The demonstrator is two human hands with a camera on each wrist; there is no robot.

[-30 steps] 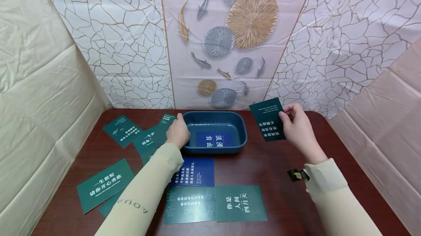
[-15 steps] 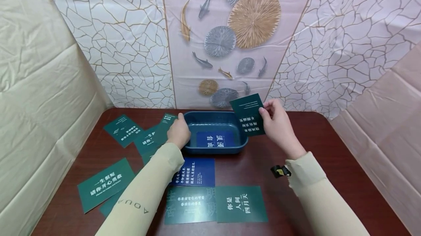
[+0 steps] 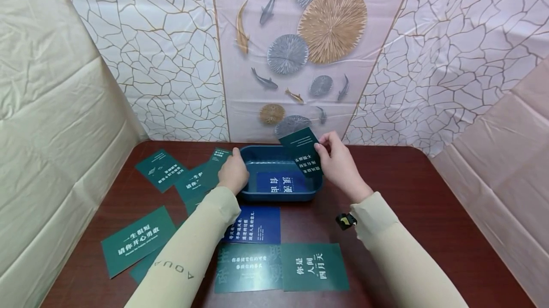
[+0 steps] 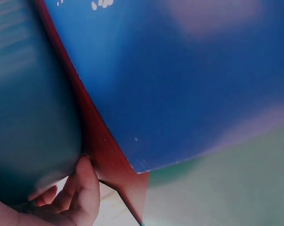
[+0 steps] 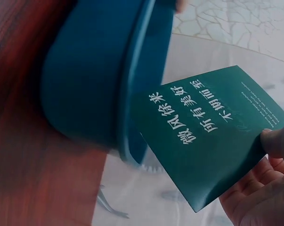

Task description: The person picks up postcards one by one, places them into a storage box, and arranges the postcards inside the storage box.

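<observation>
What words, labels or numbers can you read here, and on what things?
"微风徐来 所有美好 不期而至": held card in the right hand.
"浪漫 自由": blue card in the box.
"追逐的过程 就是人生的意义": nearer blue card; other lines unclear.
"你是 人间 四月天": rightmost flat card.
"一生很短 请你开心勇敢", small "Please be happy and brave": front left card.
"一生… 请你…": partly covered card.
"AQUA", apparently: left sleeve.
Too small or blurred: shiny card, far-left card, remaining small print.

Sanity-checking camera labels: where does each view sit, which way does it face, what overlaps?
Head: on the head, forward and down at the tray; left hand, right hand and sleeves show.
Left wrist: on that wrist, facing tray's outer wall and blue card; left fingers show.
Right wrist: on that wrist, facing tray and held green card; right thumb shows.
Shared by head and right wrist: tray, green card.
</observation>
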